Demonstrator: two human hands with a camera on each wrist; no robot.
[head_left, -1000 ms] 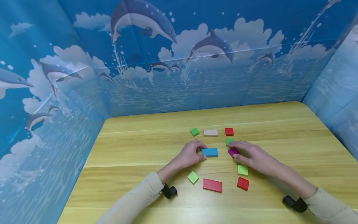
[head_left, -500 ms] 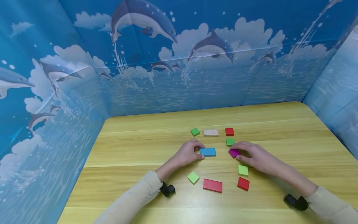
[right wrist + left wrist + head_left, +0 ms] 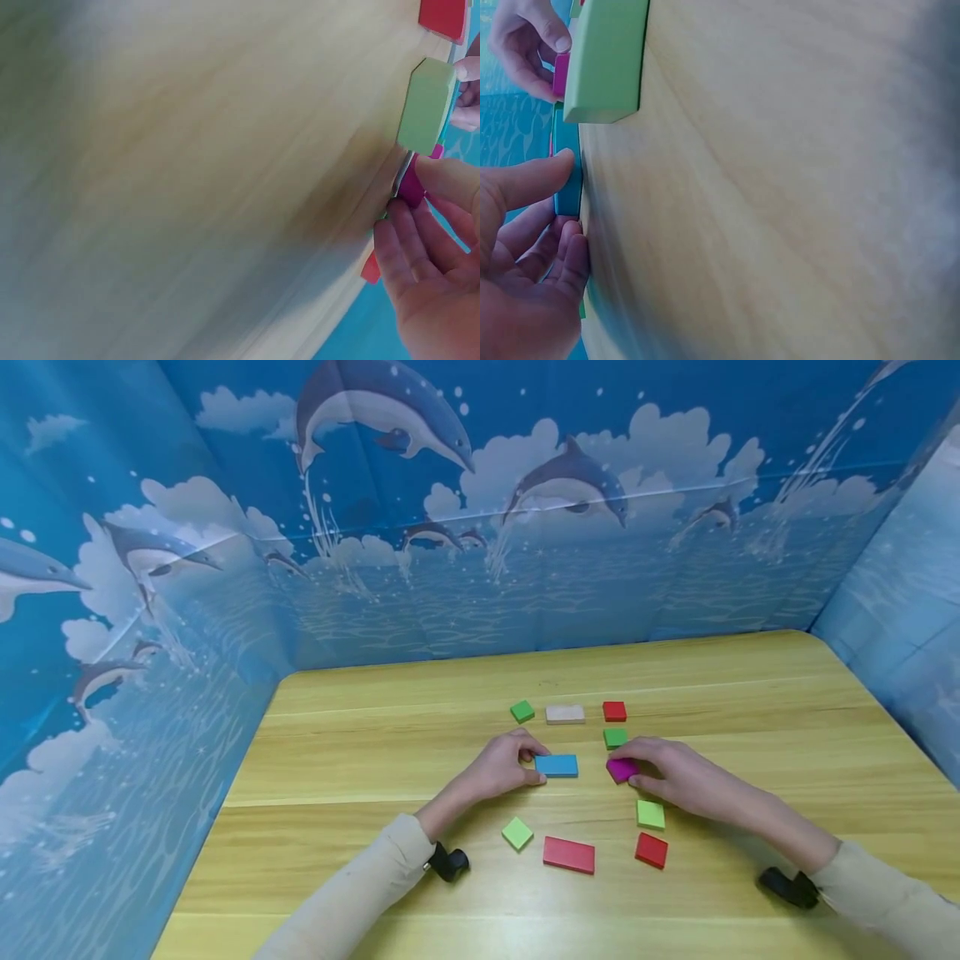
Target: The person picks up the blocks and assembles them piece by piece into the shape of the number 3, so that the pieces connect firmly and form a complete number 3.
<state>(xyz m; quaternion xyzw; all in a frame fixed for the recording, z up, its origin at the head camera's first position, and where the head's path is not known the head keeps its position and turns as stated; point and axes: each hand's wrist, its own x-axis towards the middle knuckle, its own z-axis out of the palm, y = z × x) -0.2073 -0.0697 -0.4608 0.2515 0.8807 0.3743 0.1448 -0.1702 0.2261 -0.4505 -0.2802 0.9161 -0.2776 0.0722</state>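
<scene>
A flat blue block point(image 3: 557, 767) lies on the table in the head view, its left end pinched between the thumb and fingers of my left hand point(image 3: 504, 768). To its right, my right hand point(image 3: 678, 774) grips a magenta block point(image 3: 621, 770) between thumb and fingertips; a short gap of bare wood separates the two blocks. The left wrist view has my left thumb on the face of the blue block point(image 3: 568, 165). In the right wrist view the magenta block point(image 3: 411, 182) is partly hidden behind my right thumb.
Behind the hands lie a green block point(image 3: 522, 712), a pale block point(image 3: 565, 715), a red block point(image 3: 614, 712) and another green block point(image 3: 615, 738). Nearer are a lime block point(image 3: 517, 834), a long red block point(image 3: 568, 855), a second lime block point(image 3: 650, 815) and a small red block point(image 3: 651, 851). A dolphin-print curtain point(image 3: 480, 602) surrounds the table.
My left hand has slid the blue block slightly left. The magenta block, still gripped by my right hand, has turned a little and shifted slightly left. The other blocks stay put.
</scene>
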